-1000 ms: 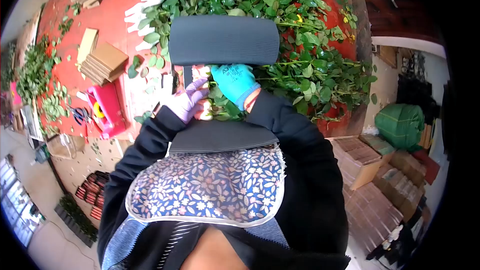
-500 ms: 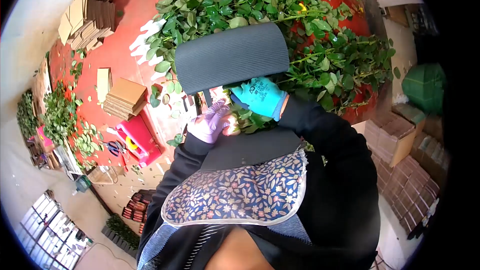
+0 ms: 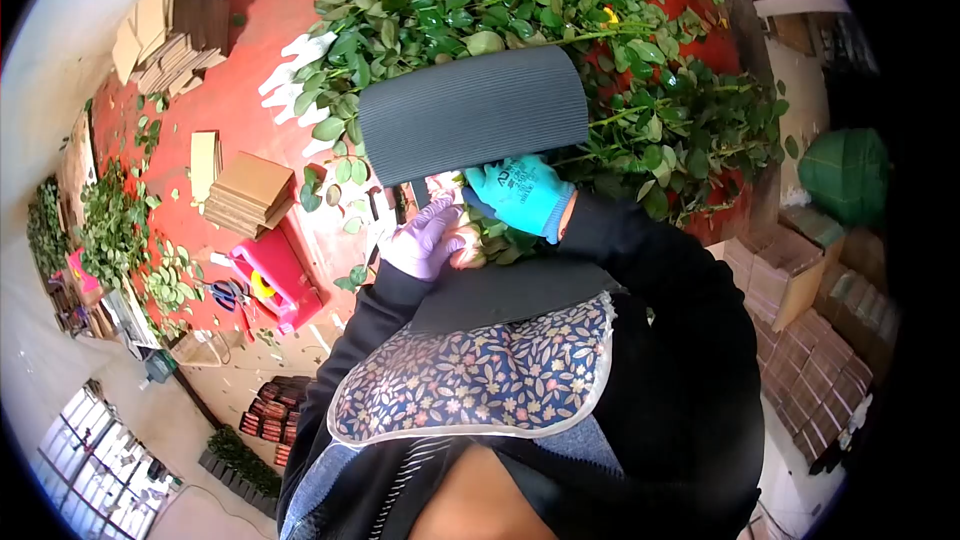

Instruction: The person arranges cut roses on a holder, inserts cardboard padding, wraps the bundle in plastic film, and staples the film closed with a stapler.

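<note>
My left hand (image 3: 424,242), in a purple glove, is closed around pale pink rose heads (image 3: 466,246) in front of my chest. My right hand (image 3: 524,196), in a teal glove with dark blue fingertips, curls beside it over roses (image 3: 446,183); its palm side and much of the stems are hidden. Green rose leaves (image 3: 508,242) show below that hand. Beyond both hands curves a dark ridged sheet (image 3: 475,112). Nearer to me, a flat dark panel (image 3: 505,292) lies under the hands, against a floral apron (image 3: 475,375).
Leafy rose stems (image 3: 440,15) cover the red table (image 3: 265,70), with white glove-like shapes (image 3: 298,80) at their left. Cardboard pieces (image 3: 250,195), a pink holder (image 3: 280,280) and scissors (image 3: 228,293) are on the left. Boxes (image 3: 775,265) and a green bundle (image 3: 845,173) stand right.
The ridged sheet has shifted slightly right in view. My left hand has moved a little right with the rose heads; my right hand stays nearly in place.
</note>
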{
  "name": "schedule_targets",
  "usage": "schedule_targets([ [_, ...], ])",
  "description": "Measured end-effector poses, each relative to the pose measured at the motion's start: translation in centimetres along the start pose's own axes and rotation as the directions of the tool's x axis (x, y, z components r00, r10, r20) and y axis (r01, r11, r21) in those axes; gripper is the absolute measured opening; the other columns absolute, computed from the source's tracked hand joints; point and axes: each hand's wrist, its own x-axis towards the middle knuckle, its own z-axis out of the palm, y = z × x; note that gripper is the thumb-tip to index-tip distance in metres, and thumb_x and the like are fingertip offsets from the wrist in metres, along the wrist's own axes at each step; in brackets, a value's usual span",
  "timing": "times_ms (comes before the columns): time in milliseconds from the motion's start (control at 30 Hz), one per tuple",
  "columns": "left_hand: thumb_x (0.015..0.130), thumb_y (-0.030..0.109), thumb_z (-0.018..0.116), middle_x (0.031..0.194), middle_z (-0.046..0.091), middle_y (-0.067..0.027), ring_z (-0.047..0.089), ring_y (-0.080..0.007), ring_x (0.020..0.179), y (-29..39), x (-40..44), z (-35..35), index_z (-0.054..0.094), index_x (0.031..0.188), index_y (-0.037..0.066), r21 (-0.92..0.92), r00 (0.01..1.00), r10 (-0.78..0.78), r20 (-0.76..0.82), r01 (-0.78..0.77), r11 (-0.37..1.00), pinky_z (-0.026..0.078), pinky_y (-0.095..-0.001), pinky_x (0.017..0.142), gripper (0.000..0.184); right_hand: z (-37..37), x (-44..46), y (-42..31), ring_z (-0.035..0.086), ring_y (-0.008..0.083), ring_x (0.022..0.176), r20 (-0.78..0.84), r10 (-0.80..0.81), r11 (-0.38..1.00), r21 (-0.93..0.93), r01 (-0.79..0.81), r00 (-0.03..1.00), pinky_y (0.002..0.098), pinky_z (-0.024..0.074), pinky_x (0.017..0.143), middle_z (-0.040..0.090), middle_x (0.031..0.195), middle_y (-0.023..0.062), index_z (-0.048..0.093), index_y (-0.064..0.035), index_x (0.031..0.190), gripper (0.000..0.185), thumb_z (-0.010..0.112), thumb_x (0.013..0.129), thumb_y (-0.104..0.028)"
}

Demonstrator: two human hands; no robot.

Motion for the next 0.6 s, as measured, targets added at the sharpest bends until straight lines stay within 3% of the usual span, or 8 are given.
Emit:
schedule_targets([
  [100, 0.079, 0.02, 0.078, 0.123, 0.065, -0.0151, 0.068, -0.0288, 0.105, -0.7, 0.4, 0.2, 0.067, 0.112, 0.006, -0.075, 0.998, -0.026, 0.051, 0.03, 0.997, 0.057, -0.0338, 0.084, 0.038, 0.2, 0.2, 0.6, 0.065, 0.0248, 0.06, 0.018, -0.002, 1.0, -0.018, 0.002, 1.0, 0.0418, 0.0509, 0.058, 0.067, 0.071, 0.0098, 0.061, -0.0019, 0.098, 0.03, 0.055, 0.089, -0.031],
  [167, 0.079, 0.015, 0.078, 0.124, 0.065, -0.0173, 0.066, -0.0303, 0.109, -1.0, 0.8, -0.2, 0.065, 0.114, 0.003, -0.234, 0.999, -0.011, 0.04, 0.02, 0.972, 0.055, -0.0344, 0.089, 0.039, 0.4, 0.4, 1.0, 0.061, 0.0246, 0.059, 0.17, 0.109, 0.994, -0.021, -0.107, 0.979, 0.0405, 0.0481, 0.054, 0.065, 0.08, 0.0067, 0.062, -0.009, 0.113, 0.038, 0.057, 0.092, -0.041],
  [300, 0.084, 0.004, 0.067, 0.118, 0.067, -0.019, 0.062, -0.0354, 0.115, -3.5, -0.2, -2.1, 0.064, 0.115, 0.0, -0.309, 0.996, 0.049, -0.077, -0.071, 0.948, 0.049, -0.0392, 0.097, 0.031, 0.1, 0.8, 1.4, 0.062, 0.0267, 0.06, 0.122, 0.061, 0.991, 0.11, -0.075, 0.991, 0.0415, 0.0493, 0.057, 0.064, 0.075, 0.0076, 0.061, -0.0089, 0.117, 0.039, 0.061, 0.09, -0.038],
  [433, 0.087, 0.009, 0.065, 0.104, 0.07, -0.0153, 0.066, -0.033, 0.097, -5.0, -3.2, -4.5, 0.066, 0.113, 0.004, -0.219, 0.954, -0.204, -0.219, 0.156, 0.963, 0.053, -0.0401, 0.085, 0.026, 0.0, 1.0, 1.9, 0.063, 0.0268, 0.06, 0.167, -0.004, 0.994, 0.11, -0.015, 0.986, 0.0419, 0.0491, 0.058, 0.067, 0.081, 0.0102, 0.06, -0.0052, 0.123, 0.043, 0.062, 0.091, -0.034],
  [467, 0.086, 0.004, 0.067, 0.094, 0.067, -0.0136, 0.065, -0.0269, 0.083, -7.0, -4.6, -3.1, 0.065, 0.113, 0.001, -0.235, 0.934, -0.245, -0.26, 0.185, 0.954, 0.053, -0.0354, 0.076, 0.027, 0.3, 1.2, 2.0, 0.062, 0.027, 0.057, 0.105, -0.028, 0.993, 0.12, 0.016, 0.994, 0.042, 0.049, 0.057, 0.066, 0.076, 0.0099, 0.061, -0.004, 0.122, 0.043, 0.064, 0.09, -0.032],
  [500, 0.087, 0.005, 0.068, 0.093, 0.067, -0.0132, 0.065, -0.0246, 0.078, -5.7, -4.4, -4.7, 0.065, 0.113, 0.003, -0.135, 0.93, -0.213, -0.3, 0.179, 0.974, 0.052, -0.0338, 0.071, 0.026, 0.2, 1.3, 2.1, 0.062, 0.027, 0.057, 0.114, -0.069, 0.991, 0.118, 0.055, 0.991, 0.042, 0.049, 0.057, 0.066, 0.076, 0.0099, 0.061, -0.004, 0.122, 0.043, 0.064, 0.09, -0.032],
  [567, 0.087, 0.006, 0.068, 0.092, 0.068, -0.0125, 0.066, -0.0252, 0.075, -4.7, -4.6, -6.0, 0.065, 0.113, 0.004, -0.161, 0.914, -0.334, -0.232, 0.303, 0.939, 0.052, -0.0341, 0.07, 0.026, 0.0, 1.5, 2.2, 0.061, 0.0259, 0.052, 0.065, -0.042, 0.991, 0.131, 0.033, 0.997, 0.0411, 0.0495, 0.053, 0.063, 0.066, 0.0078, 0.064, -0.0067, 0.116, 0.038, 0.061, 0.092, -0.036],
  [600, 0.086, 0.008, 0.068, 0.092, 0.068, -0.0123, 0.066, -0.0281, 0.074, -5.0, -4.8, -5.5, 0.065, 0.11, 0.004, -0.086, 0.911, -0.238, -0.335, 0.222, 0.971, 0.052, -0.0357, 0.069, 0.025, -0.1, 1.4, 2.3, 0.059, 0.0275, 0.05, 0.013, -0.037, 0.987, 0.156, 0.035, 0.999, 0.041, 0.049, 0.051, 0.061, 0.061, 0.008, 0.066, -0.0087, 0.108, 0.031, 0.062, 0.092, -0.034],
])
